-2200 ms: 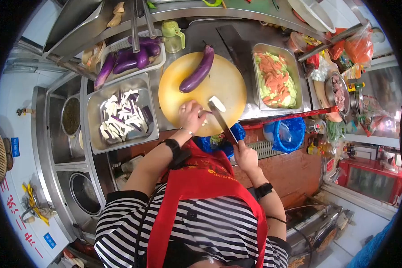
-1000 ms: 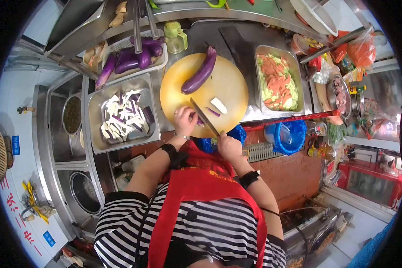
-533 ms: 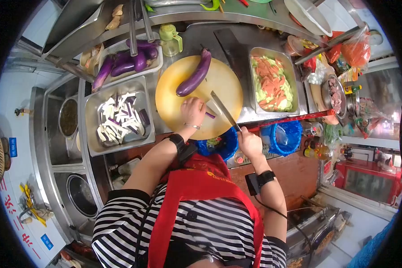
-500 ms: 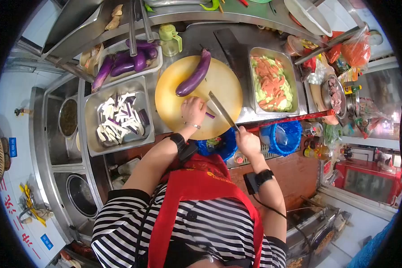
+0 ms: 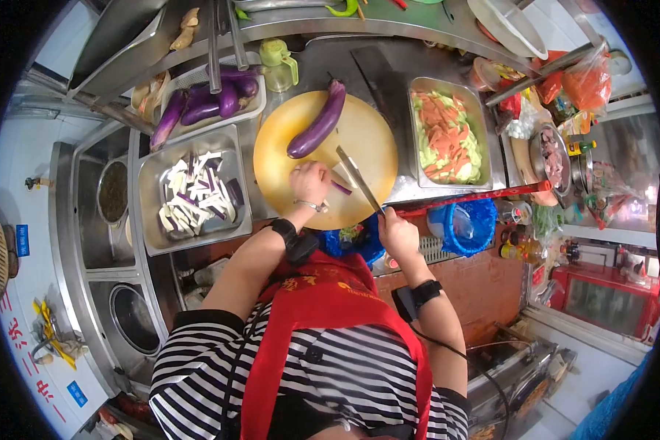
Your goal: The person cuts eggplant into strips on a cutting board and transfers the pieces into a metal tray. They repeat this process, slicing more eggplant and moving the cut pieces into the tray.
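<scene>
My right hand [image 5: 399, 233] is wrapped round the handle of a kitchen knife [image 5: 359, 178], its blade pointing up and left over the round yellowish cutting board [image 5: 370, 136]. With fingers curled, my left hand [image 5: 311, 183] holds down a cut piece of eggplant [image 5: 341, 188] just left of the blade. Most of that piece is hidden under the hand. A whole purple eggplant [image 5: 318, 125] lies on the board above my left hand.
Left of the board stands a steel pan [image 5: 154, 220] of eggplant strips, with a white basket [image 5: 259, 110] of whole eggplants behind it. A steel pan [image 5: 416, 158] of orange and pale green slices is at right. Below the counter hang blue-lined bins [image 5: 471, 227].
My left hand has shifted slightly left, and more of the cut eggplant shows beside its fingers. The knife and my right hand have moved a little left too.
</scene>
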